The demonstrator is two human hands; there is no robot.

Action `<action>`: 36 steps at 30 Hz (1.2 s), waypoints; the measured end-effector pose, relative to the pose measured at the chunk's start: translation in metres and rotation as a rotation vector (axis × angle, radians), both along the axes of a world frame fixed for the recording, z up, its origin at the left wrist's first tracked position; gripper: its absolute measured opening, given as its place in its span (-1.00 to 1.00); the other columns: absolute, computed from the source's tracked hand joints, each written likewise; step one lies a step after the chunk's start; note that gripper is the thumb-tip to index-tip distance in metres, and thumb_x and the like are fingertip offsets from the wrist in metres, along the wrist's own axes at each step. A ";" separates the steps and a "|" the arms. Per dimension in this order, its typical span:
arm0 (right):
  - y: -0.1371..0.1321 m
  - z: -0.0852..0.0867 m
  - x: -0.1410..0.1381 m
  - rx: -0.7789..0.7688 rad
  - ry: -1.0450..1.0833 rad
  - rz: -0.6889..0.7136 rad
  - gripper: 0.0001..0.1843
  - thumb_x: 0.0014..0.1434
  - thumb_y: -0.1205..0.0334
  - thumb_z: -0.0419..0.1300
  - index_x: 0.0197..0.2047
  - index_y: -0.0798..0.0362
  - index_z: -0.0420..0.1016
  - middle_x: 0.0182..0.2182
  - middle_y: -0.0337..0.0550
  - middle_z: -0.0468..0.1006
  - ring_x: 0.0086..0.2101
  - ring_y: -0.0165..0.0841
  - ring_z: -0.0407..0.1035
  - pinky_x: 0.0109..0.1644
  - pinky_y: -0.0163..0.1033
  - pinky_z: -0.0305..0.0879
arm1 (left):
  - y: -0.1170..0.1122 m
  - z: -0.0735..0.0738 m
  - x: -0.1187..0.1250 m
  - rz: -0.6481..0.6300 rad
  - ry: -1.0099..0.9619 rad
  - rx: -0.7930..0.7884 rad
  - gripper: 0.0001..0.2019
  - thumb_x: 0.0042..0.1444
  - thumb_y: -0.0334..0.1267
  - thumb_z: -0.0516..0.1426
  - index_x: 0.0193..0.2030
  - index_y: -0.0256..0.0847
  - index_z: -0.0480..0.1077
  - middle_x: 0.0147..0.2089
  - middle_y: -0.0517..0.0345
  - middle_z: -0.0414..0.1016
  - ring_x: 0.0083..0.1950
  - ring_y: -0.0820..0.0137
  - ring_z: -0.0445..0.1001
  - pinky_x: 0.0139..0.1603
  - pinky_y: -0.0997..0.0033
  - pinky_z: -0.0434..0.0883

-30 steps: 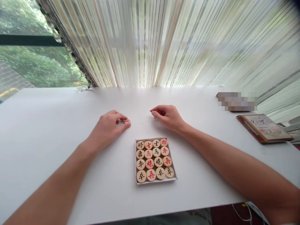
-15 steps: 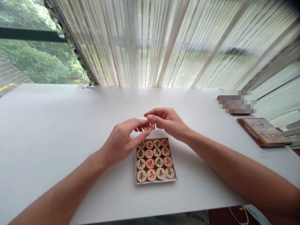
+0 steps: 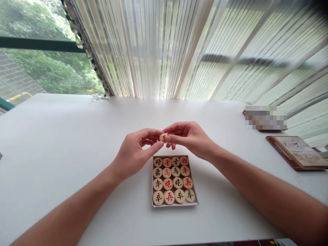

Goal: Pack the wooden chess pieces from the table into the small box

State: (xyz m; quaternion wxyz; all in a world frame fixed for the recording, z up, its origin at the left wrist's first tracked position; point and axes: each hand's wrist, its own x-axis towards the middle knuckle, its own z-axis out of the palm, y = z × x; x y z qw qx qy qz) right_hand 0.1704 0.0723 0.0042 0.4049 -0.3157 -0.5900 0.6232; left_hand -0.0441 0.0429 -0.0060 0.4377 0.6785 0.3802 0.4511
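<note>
Just beyond a shallow square box (image 3: pixel 196 204), both hands meet at one round wooden xiangqi piece (image 3: pixel 163 138) with a red character on its face. My left hand (image 3: pixel 135 147) pinches it from the left between thumb and fingers. From the right, the thumb and index finger of my right hand (image 3: pixel 192 138) close on its edge and cover part of the character. Inside the box, xiangqi pieces (image 3: pixel 167 184) lie face up in neat rows, some with black characters and some with red.
The white table (image 3: pixel 64 143) stretches around the box. On the right lie a flat brown-edged box lid or booklet (image 3: pixel 298 152) and a blurred-out item (image 3: pixel 266 119). A striped string curtain (image 3: pixel 164 48) hangs along the far edge, with a window at the left.
My right hand has come in and its thumb now presses on the piece, which has turned in the fingers. The view has shifted slightly, so the whole box shows below my left hand.
</note>
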 end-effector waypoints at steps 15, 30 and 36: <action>-0.009 0.004 -0.003 0.008 0.007 -0.082 -0.58 -0.11 0.03 0.68 -0.25 0.09 0.77 -0.40 -0.09 0.75 -0.34 -0.25 0.66 -0.15 -0.10 0.67 | -0.005 0.012 0.005 0.046 -0.193 -0.186 -0.70 0.14 -0.07 0.47 -0.13 -0.27 0.71 -0.22 -0.04 0.77 -0.19 0.17 0.75 -0.07 0.19 0.70; -0.013 0.004 -0.006 -0.015 0.035 -0.104 -0.68 -0.03 0.07 0.66 -0.33 0.07 0.75 -0.43 -0.13 0.72 -0.35 -0.29 0.63 -0.13 -0.12 0.64 | -0.007 0.013 0.006 0.015 -0.257 -0.186 -0.76 0.13 -0.17 0.48 -0.13 -0.26 0.73 -0.21 0.00 0.78 -0.12 0.13 0.77 0.06 0.13 0.73; -0.010 0.003 -0.004 -0.107 0.102 -0.048 -0.75 0.07 0.13 0.62 -0.22 0.04 0.80 -0.30 -0.10 0.77 -0.28 -0.30 0.66 -0.07 -0.15 0.65 | -0.005 0.008 0.005 0.028 -0.332 -0.232 -0.77 0.15 -0.22 0.47 -0.07 -0.21 0.72 -0.12 0.00 0.78 -0.08 0.12 0.77 0.12 0.04 0.72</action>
